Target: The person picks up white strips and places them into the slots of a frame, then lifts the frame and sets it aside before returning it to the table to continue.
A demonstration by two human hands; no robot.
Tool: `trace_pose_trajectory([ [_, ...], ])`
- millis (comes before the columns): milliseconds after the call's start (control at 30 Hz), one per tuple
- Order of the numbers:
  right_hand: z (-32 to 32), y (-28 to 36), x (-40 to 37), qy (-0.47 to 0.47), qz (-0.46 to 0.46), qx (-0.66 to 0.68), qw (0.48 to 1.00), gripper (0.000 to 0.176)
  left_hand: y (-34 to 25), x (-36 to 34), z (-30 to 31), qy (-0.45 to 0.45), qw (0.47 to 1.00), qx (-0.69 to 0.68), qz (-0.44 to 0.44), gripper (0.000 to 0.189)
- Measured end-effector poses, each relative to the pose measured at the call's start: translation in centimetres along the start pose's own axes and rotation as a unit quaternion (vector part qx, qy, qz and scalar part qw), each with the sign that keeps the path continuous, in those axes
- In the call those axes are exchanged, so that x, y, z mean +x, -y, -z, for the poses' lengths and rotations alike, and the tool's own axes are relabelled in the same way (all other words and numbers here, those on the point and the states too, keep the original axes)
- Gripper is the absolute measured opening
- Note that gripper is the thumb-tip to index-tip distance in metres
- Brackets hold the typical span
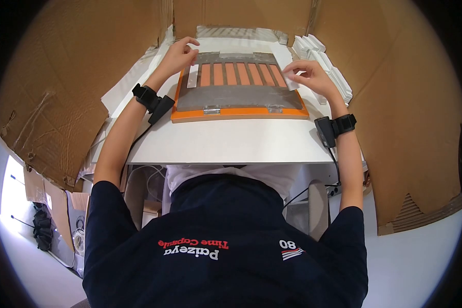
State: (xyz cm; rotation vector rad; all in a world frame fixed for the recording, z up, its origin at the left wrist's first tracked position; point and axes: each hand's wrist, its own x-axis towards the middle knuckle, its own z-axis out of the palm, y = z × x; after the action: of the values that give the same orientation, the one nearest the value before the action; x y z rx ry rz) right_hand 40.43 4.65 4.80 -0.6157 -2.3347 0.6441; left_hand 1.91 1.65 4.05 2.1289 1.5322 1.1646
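Note:
An orange-edged board [240, 113] with a grey plate [236, 97] lies on the white table, with several salmon-coloured strips side by side in its middle. My left hand [181, 55] is over the board's upper left corner, its fingers bent and apart, holding nothing. Just below it, a white strip [192, 77] lies at the left end of the row. At the right end, my right hand [309, 76] has thumb and index finger closed at the upper part of another white strip [291, 85]. Two clear clips [212, 110] sit on the board's near edge.
Folded white pieces [318, 56] are stacked right of the board. Brown cardboard walls [400, 102] rise at both sides and behind the table [231, 141]. Black devices [326, 132] with cables are strapped to both wrists. White sheet material lies along the table's left side.

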Motion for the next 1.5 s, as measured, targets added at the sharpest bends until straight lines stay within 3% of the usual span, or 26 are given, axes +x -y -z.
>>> trace_pose_trajectory([
  [67, -0.2, 1.1, 0.0, 0.038, 0.011, 0.024, 0.999, 0.022, -2.5, -0.8, -1.2, 0.019, 0.991, -0.131, 0.009, 0.03],
  [100, -0.6, 1.4, -0.1, 0.046, 0.017, 0.048, 0.998, 0.024, -3.9, -1.1, -1.6, 0.071, 0.981, -0.179, 0.033, 0.032],
  [200, -0.5, 1.4, -0.1, 0.107, 0.024, 0.112, 0.988, 0.038, -6.8, -2.1, -3.5, 0.199, 0.962, -0.165, -0.089, 0.036],
  [300, -0.9, 2.1, -0.1, 0.162, 0.013, 0.144, 0.976, 0.045, -9.9, -4.3, -5.5, 0.279, 0.928, -0.236, -0.075, 0.038],
  [567, -2.0, 2.2, 0.0, 0.189, 0.054, 0.148, 0.969, 0.048, -10.5, -5.4, -7.7, 0.213, 0.944, -0.25, -0.038, 0.028],
  [633, -2.1, 1.8, 0.1, 0.144, 0.029, 0.188, 0.971, 0.048, -9.7, -4.7, -7.6, 0.163, 0.957, -0.238, -0.011, 0.025],
  [733, -2.0, 0.6, 0.6, 0.065, 0.001, 0.157, 0.985, 0.035, -8.9, -4.0, -6.1, 0.085, 0.97, -0.187, 0.131, 0.022],
  [767, -1.8, 0.0, 0.6, 0.052, -0.022, 0.142, 0.988, 0.032, -7.2, -3.3, -5.8, 0.05, 0.976, -0.189, 0.096, 0.022],
  [867, -1.7, -1.4, 0.6, 0.02, -0.053, 0.097, 0.994, 0.024, -4.3, -2.2, -4.1, 0.024, 0.984, -0.146, 0.102, 0.021],
  [967, -1.7, -1.9, 0.3, 0.024, -0.055, 0.048, 0.997, 0.018, -0.7, -1.0, -2.6, 0.065, 0.984, -0.117, 0.118, 0.021],
  [1033, -1.8, -2.0, 0.3, 0.039, -0.058, 0.028, 0.997, 0.016, -1.6, -1.2, -1.6, 0.117, 0.975, -0.097, 0.164, 0.026],
  [1133, -2.0, -2.3, 0.3, 0.054, -0.069, 0.013, 0.996, 0.014, -1.1, -1.2, -1.2, 0.134, 0.969, -0.049, 0.201, 0.037],
  [1233, -1.9, -2.4, 0.3, 0.058, -0.072, -0.006, 0.996, 0.014, -0.9, -1.9, -1.6, 0.085, 0.972, -0.074, 0.208, 0.047],
  [1500, -2.0, -2.4, 0.3, 0.052, -0.071, -0.017, 0.996, 0.015, -0.5, -1.4, -1.5, 0.141, 0.967, -0.049, 0.207, 0.055],
])
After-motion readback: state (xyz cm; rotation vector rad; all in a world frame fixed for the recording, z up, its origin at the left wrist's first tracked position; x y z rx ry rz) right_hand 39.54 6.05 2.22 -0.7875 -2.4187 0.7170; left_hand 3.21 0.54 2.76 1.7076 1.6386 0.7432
